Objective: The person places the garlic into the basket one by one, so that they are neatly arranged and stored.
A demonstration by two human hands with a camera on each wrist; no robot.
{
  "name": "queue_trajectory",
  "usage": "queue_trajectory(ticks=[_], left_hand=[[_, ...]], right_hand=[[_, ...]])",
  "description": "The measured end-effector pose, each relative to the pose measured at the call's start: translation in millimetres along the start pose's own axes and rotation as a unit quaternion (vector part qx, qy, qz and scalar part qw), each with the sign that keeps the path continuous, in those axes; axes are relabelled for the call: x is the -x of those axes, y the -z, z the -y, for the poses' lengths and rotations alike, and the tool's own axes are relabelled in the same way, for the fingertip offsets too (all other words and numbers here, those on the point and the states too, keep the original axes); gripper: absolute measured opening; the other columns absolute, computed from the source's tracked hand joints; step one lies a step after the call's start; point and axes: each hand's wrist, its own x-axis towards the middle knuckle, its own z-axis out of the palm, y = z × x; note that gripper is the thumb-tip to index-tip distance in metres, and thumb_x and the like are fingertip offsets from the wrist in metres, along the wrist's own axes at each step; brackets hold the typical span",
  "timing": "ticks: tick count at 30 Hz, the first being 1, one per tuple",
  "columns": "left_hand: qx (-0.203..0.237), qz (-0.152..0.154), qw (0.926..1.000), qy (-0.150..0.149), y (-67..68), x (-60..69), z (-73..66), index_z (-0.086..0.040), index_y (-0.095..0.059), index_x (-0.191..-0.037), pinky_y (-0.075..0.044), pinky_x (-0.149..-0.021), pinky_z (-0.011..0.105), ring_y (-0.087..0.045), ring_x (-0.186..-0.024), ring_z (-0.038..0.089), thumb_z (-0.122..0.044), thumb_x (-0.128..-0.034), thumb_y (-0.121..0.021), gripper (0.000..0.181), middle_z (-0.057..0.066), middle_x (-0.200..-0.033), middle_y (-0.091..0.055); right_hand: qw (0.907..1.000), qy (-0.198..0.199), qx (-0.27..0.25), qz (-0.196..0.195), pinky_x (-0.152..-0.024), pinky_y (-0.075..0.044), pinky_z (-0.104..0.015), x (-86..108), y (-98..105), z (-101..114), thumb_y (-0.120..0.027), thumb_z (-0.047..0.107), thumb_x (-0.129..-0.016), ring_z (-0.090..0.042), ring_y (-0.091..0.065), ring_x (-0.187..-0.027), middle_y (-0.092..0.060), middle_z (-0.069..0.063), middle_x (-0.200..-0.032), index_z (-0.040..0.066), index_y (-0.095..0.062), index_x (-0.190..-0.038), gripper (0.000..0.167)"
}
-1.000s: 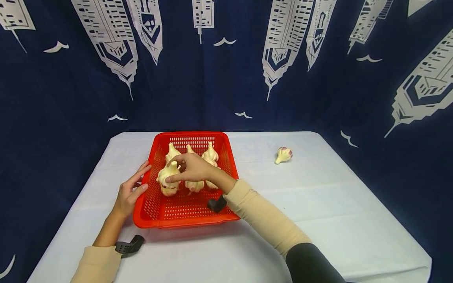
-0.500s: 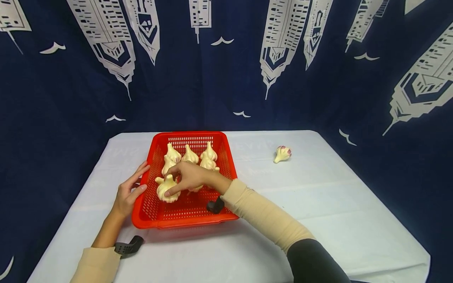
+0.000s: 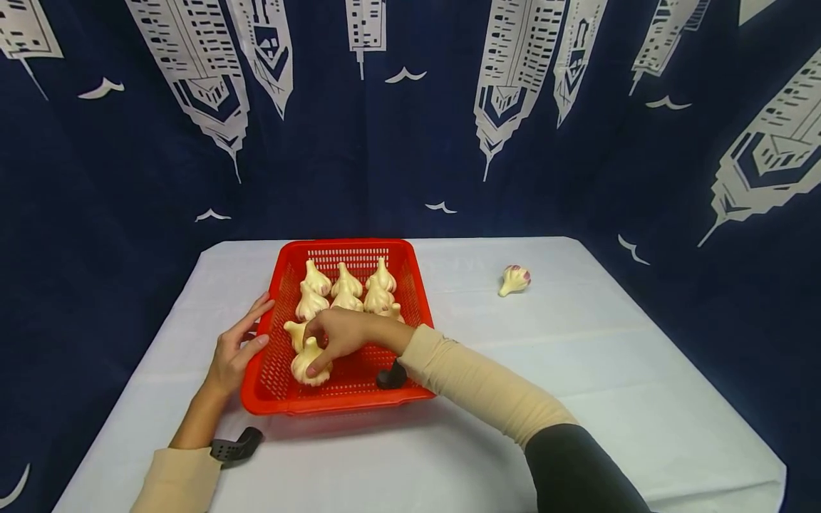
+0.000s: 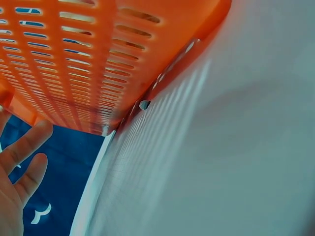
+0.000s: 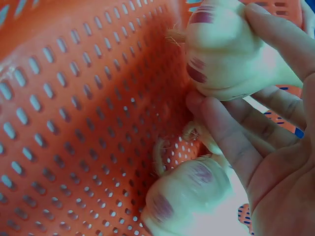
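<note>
A red plastic basket (image 3: 340, 406) with slotted walls holds several pale garlic bulbs (image 3: 311, 303), necks up, in rough rows. Near its front left, my right hand (image 3: 343, 333) pinches one garlic bulb (image 3: 309, 367) between thumb and fingertips. The right wrist view shows this purple-streaked bulb (image 5: 221, 54) above the basket floor, with another bulb (image 5: 187, 196) below it. Another bulb (image 3: 295, 333) lies just behind the held one, partly covered by my fingers. My left hand (image 3: 229, 356) rests against the basket's left side, fingers fairly straight; its fingertips (image 4: 42, 129) are near the slotted wall in the left wrist view.
One loose garlic bulb (image 3: 515, 281) lies on the white-covered table (image 3: 545, 356), right of the basket. Behind the table hangs a dark blue cloth (image 3: 410, 157) with white building prints. Black wrist mounts (image 3: 237, 445) stick out from both wrists.
My right hand has brought the held bulb down and toward the front of the basket, uncovering the bulbs behind. The left hand and basket stay in place.
</note>
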Motion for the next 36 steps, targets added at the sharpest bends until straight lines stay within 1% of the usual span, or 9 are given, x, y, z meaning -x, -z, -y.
queue_trajectory(ticks=[3,5,11,15,18,24,27,32,36], left_hand=[[-0.004,-0.002,1.0000,0.000,-0.8,0.3,0.1,0.003,-0.056,-0.137,-0.045,-0.075,0.013,-0.058,-0.092,-0.003,-0.001,-0.0849,-0.052,0.052,0.020,-0.148,-0.045],[-0.006,-0.003,1.0000,0.004,-1.0,0.2,-0.7,0.002,-0.056,-0.137,-0.044,-0.075,0.013,-0.058,-0.093,-0.003,-0.002,-0.0851,-0.053,0.052,0.020,-0.148,-0.045],[-0.009,-0.003,1.0000,0.003,-1.1,-1.0,-2.5,0.003,-0.056,-0.137,-0.044,-0.075,0.013,-0.058,-0.094,-0.003,-0.002,-0.0853,-0.052,0.052,0.019,-0.148,-0.046],[-0.011,-0.001,0.9999,0.002,-0.7,-0.8,-2.9,0.003,-0.056,-0.137,-0.044,-0.075,0.013,-0.058,-0.093,-0.003,-0.002,-0.0854,-0.052,0.052,0.019,-0.148,-0.046],[-0.011,0.000,0.9999,0.003,-0.5,-0.9,-2.8,0.003,-0.055,-0.137,-0.044,-0.075,0.013,-0.057,-0.093,-0.004,-0.002,-0.0853,-0.051,0.052,0.019,-0.148,-0.045],[-0.017,0.002,0.9999,0.003,-0.1,-1.7,-2.1,0.004,-0.054,-0.137,-0.044,-0.075,0.013,-0.056,-0.096,-0.005,-0.002,-0.0845,-0.052,0.053,0.020,-0.149,-0.044],[-0.017,0.001,0.9998,0.006,0.2,-2.2,-1.5,0.003,-0.054,-0.138,-0.043,-0.076,0.012,-0.056,-0.098,-0.005,-0.003,-0.0845,-0.052,0.054,0.019,-0.149,-0.044],[-0.014,0.001,0.9999,0.005,0.1,-2.1,-0.5,0.004,-0.055,-0.137,-0.043,-0.076,0.012,-0.056,-0.097,-0.005,-0.003,-0.0845,-0.051,0.053,0.019,-0.149,-0.044],[-0.018,0.002,0.9998,0.011,-0.2,0.0,-0.2,0.004,-0.054,-0.137,-0.044,-0.076,0.012,-0.056,-0.098,-0.006,-0.003,-0.0848,-0.051,0.053,0.019,-0.149,-0.044]], right_hand=[[0.9999,0.009,-0.001,0.009,-0.059,-0.036,-0.018,-1.4,-2,-1,-0.084,0.034,-0.078,-0.005,-0.045,-0.064,-0.057,0.004,-0.069,0.011,-0.070,-0.093,0.031],[0.9999,0.008,0.000,0.012,-0.059,-0.037,-0.017,-1.9,-2,0,-0.084,0.035,-0.078,-0.004,-0.046,-0.065,-0.057,0.006,-0.070,0.012,-0.070,-0.095,0.032],[0.9998,0.005,-0.017,0.007,-0.070,-0.047,-0.016,-0.6,0,4,-0.084,0.032,-0.078,-0.006,-0.058,-0.076,-0.065,0.005,-0.082,0.008,-0.070,-0.102,0.037],[0.9995,0.003,-0.031,0.005,-0.073,-0.048,-0.016,-0.5,0,3,-0.084,0.030,-0.078,-0.008,-0.060,-0.080,-0.067,0.003,-0.086,0.007,-0.070,-0.105,0.038],[0.9993,-0.008,-0.035,0.009,-0.073,-0.047,-0.017,-0.3,1,3,-0.084,0.030,-0.078,-0.008,-0.060,-0.082,-0.067,0.002,-0.089,0.007,-0.069,-0.107,0.040],[0.9979,-0.038,-0.052,0.012,-0.079,-0.048,-0.017,1.2,5,4,-0.086,0.027,-0.076,-0.010,-0.064,-0.091,-0.071,-0.002,-0.100,0.001,-0.064,-0.123,0.058],[0.9976,-0.044,-0.053,0.010,-0.081,-0.048,-0.016,1.4,7,4,-0.087,0.027,-0.075,-0.012,-0.065,-0.095,-0.071,-0.002,-0.102,0.003,-0.064,-0.125,0.060],[0.9971,-0.042,-0.064,-0.004,-0.077,-0.049,-0.018,2.5,10,3,-0.087,0.025,-0.075,-0.010,-0.065,-0.089,-0.069,-0.004,-0.104,0.004,-0.064,-0.127,0.061],[0.9950,-0.034,-0.091,-0.023,-0.072,-0.052,-0.020,4.8,14,4,-0.086,0.019,-0.076,-0.009,-0.067,-0.081,-0.069,-0.009,-0.107,0.003,-0.064,-0.127,0.058]])
